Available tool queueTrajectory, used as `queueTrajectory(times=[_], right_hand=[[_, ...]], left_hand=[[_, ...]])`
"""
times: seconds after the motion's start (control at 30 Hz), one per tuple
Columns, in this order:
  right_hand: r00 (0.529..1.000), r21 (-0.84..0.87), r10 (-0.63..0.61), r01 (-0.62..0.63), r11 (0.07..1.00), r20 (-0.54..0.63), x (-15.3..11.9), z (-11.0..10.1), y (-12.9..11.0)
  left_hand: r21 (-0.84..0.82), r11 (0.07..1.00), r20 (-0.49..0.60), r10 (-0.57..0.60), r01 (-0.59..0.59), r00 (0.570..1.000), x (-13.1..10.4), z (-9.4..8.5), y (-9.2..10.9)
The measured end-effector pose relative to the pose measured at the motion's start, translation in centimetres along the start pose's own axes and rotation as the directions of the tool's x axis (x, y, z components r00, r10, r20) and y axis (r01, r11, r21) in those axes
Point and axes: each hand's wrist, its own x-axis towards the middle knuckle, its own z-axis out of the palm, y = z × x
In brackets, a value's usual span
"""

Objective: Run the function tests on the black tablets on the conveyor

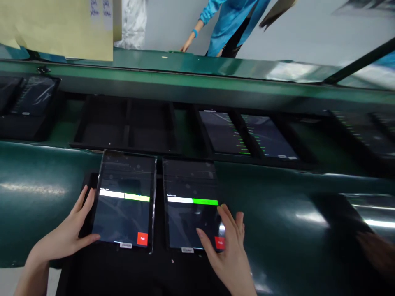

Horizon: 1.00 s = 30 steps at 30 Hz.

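Two tablets lie side by side in a black tray (92, 271), both showing a "Speaker Test" screen with a white bar, a green bar and a red Fail button. Along the outer edge of the left tablet (123, 220) rests my left hand (69, 232), its fingers and thumb spread. My right hand (228, 246) hovers over or touches the lower right part of the right tablet (185, 224), thumb and fingers apart, partly covering the Fail button. I cannot tell whether its fingertips press the glass. Neither hand grips anything.
Behind, a sunken lane holds a black two-compartment tray (125, 146), a tray with two lit tablets (224, 133), and more tablets (37, 96) at the left. A person in blue (228, 24) stands beyond the green ledge. Another person's hand (375, 250) is blurred at the right.
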Motion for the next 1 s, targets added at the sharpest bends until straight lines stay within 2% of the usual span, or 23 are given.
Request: queueTrajectory(times=[0.17, 0.5, 0.87, 1.0], right_hand=[[1.0, -0.01, -0.001, 0.001, 1.0, 0.0, 0.0, -0.1, 0.1], [0.992, -0.046, -0.111, 0.114, 0.992, 0.053, 0.2, 0.5, -1.3], [0.986, -0.039, -0.12, 0.125, 0.991, 0.117, 0.3, 0.9, -1.5], [0.985, -0.033, -0.122, 0.127, 0.991, 0.121, 0.3, 0.8, -1.4]], left_hand=[[0.003, 1.0, 0.005, 0.001, -0.001, 1.0, 0.1, 0.2, 0.0], [0.016, 1.0, -0.001, -0.009, 0.009, 1.0, 0.2, 0.2, -0.1], [0.026, 0.999, -0.021, 0.038, -0.038, 0.999, 0.3, 0.1, -0.5], [0.028, 0.999, -0.005, 0.02, -0.02, 1.0, 0.5, 0.2, -0.5]])
